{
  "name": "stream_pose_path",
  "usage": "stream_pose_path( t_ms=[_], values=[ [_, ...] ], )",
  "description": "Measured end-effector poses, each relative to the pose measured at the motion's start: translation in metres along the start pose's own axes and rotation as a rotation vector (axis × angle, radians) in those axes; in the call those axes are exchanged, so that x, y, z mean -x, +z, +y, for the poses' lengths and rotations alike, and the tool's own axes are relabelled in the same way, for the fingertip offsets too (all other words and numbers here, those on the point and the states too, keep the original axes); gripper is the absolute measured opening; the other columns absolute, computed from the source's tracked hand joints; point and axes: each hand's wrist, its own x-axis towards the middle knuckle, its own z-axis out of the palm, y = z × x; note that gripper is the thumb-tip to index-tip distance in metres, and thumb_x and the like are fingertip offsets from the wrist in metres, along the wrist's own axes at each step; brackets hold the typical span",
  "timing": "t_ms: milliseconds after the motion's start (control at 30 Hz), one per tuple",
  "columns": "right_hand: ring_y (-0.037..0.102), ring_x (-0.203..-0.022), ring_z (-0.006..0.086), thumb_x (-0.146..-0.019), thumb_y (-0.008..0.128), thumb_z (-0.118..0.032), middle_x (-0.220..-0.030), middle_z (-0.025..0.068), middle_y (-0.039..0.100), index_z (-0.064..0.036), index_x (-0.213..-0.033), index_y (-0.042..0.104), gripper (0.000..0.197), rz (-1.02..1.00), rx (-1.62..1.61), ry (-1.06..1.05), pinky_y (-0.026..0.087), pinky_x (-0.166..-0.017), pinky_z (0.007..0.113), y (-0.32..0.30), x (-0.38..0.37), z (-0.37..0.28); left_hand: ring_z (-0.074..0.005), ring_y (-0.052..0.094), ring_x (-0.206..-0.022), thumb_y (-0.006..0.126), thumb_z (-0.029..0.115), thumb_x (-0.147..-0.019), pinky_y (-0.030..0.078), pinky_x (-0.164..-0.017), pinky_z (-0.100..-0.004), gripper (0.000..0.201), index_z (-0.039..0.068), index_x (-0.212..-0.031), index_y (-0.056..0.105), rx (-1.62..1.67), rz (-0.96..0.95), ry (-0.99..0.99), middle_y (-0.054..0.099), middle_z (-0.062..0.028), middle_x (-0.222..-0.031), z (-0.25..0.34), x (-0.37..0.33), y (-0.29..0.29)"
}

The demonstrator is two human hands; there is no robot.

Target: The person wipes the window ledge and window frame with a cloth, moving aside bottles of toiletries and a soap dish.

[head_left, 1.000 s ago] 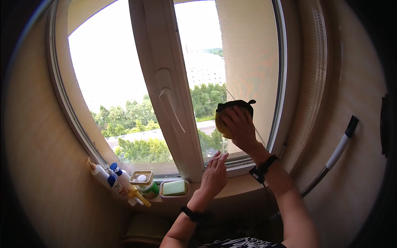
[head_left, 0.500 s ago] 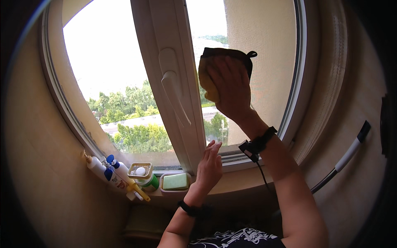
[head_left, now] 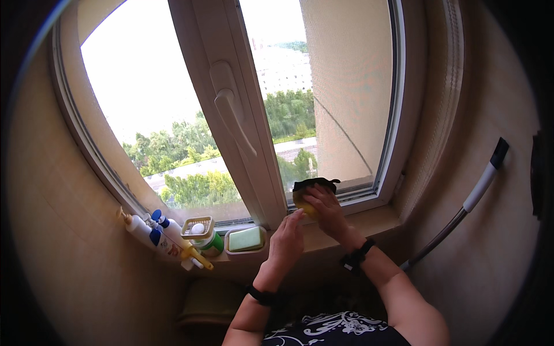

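Beige walls (head_left: 69, 190) are enclosing a window recess. Nearest the camera, a dark patterned shirt (head_left: 340, 328) is showing at the lower edge, and both forearms are extending forward from it. The left hand (head_left: 287, 239) is pointing its fingers toward a yellow-and-black cloth (head_left: 301, 194); whether it is gripping the cloth or only resting beside it cannot be told. The right hand (head_left: 328, 213) is holding the cloth beneath its fingers, at the bottom of the right-hand window pane (head_left: 346, 86). To the left, the windowsill (head_left: 372, 228) is supporting a green block (head_left: 246, 239) in a shallow tray (head_left: 263, 247), a green jar (head_left: 214, 245) with a small basket (head_left: 190, 232) on top, and a white pump bottle (head_left: 137, 228). Above, a window handle (head_left: 235, 121) is slanting downward. Beyond the glass, trees (head_left: 202, 193) are lining a pale road.
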Motion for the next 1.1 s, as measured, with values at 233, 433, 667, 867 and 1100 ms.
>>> stream_pose_path(
  t_ms=[233,433,667,867,1100],
  values=[
    [0.063,-0.113,0.0242,-0.104,0.048,-0.025,-0.128,0.0141,0.060,-0.0022,-0.134,0.049,0.038,0.218,-1.620,1.265,0.054,-0.096,0.037,-0.055,0.015,-0.042,-0.0290,0.068,-0.101,0.055,0.007,-0.097,0.055,-0.082,-0.0361,0.031,0.006,-0.128,0.055,0.144,-0.013,-0.193,0.067,-0.0148,-0.114,-0.020,0.017,0.003],
    [0.064,-0.113,0.0245,-0.105,0.045,-0.036,-0.127,0.0145,0.062,-0.0025,-0.134,0.051,0.045,0.291,-1.863,1.296,0.054,-0.096,0.039,-0.073,0.058,-0.036,-0.0155,0.066,-0.099,0.062,0.023,-0.099,0.051,-0.083,-0.0282,0.040,0.000,-0.130,0.054,0.575,-0.137,-0.482,0.069,-0.0102,-0.111,-0.033,0.027,0.042],
    [0.063,-0.115,0.0266,-0.104,0.047,-0.039,-0.128,0.0144,0.062,-0.0021,-0.133,0.052,0.047,0.390,-1.786,1.412,0.051,-0.100,0.042,-0.102,0.089,-0.042,-0.0057,0.057,-0.081,0.068,0.024,-0.095,0.048,-0.073,-0.0229,0.034,-0.003,-0.115,0.061,0.806,-0.332,-0.623,0.066,-0.0009,-0.092,-0.015,0.024,0.073],
    [0.061,-0.117,0.0261,-0.103,0.050,-0.039,-0.128,0.0137,0.062,-0.0027,-0.133,0.052,0.047,0.489,-1.714,1.471,0.048,-0.103,0.042,-0.123,0.100,-0.051,-0.0088,0.061,-0.087,0.070,0.023,-0.092,0.050,-0.077,-0.0249,0.036,-0.002,-0.117,0.060,0.903,-0.372,-0.638,0.068,-0.0049,-0.097,-0.023,0.020,0.096],
    [0.061,-0.114,0.0236,-0.103,0.051,-0.038,-0.124,0.0115,0.063,-0.0047,-0.132,0.052,0.044,0.492,-1.566,1.469,0.049,-0.101,0.041,-0.126,0.096,-0.053,-0.0351,0.062,-0.099,0.081,0.031,-0.078,0.052,-0.086,-0.0412,0.061,0.004,-0.126,0.054,0.078,-0.060,0.009,0.061,-0.0158,-0.108,0.006,0.013,0.105]
  ],
)
